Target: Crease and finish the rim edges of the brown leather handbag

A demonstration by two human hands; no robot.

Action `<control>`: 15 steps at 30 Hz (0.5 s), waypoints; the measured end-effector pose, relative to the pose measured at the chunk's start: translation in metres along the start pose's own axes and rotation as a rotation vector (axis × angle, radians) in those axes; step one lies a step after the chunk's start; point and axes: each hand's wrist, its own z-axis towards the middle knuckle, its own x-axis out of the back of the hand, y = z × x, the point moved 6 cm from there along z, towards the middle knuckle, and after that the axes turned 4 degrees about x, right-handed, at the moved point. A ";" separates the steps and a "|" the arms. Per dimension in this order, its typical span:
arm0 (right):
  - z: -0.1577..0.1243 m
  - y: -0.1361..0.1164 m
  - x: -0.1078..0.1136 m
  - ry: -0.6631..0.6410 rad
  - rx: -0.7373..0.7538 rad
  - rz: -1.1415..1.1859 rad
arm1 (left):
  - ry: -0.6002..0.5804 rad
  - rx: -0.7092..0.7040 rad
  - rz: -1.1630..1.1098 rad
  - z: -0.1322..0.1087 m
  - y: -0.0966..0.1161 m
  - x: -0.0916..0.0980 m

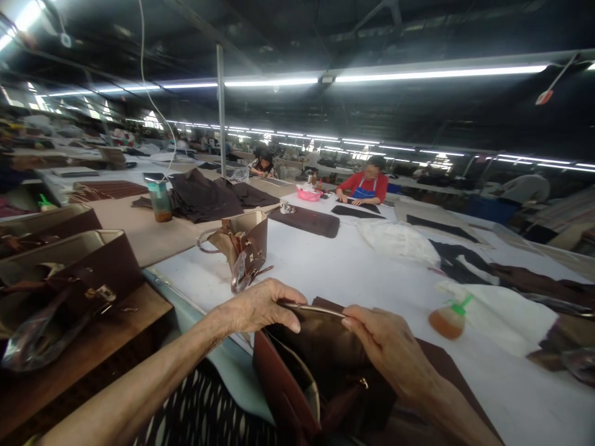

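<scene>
A dark brown leather handbag (pixel 320 365) stands open at the near edge of the white table (pixel 334 266). My left hand (pixel 260 306) is closed on the bag's top rim at its left end. My right hand (pixel 385 344) pinches the same rim at its right end, so the rim stretches between the two hands. The bag's brown lining shows below the rim.
Another brown handbag (pixel 244 244) stands further back on the table. More bags (pixel 69 272) sit on a wooden bench at left. An orange squeeze bottle (pixel 450 320) with a green cap lies at right. Dark leather pieces (pixel 214 195) and a white bag (pixel 400 241) lie beyond. A person in red (pixel 367 186) works at the far end.
</scene>
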 end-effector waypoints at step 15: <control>-0.002 0.013 -0.005 0.048 0.058 0.012 | 0.085 -0.224 0.876 0.000 0.019 -0.007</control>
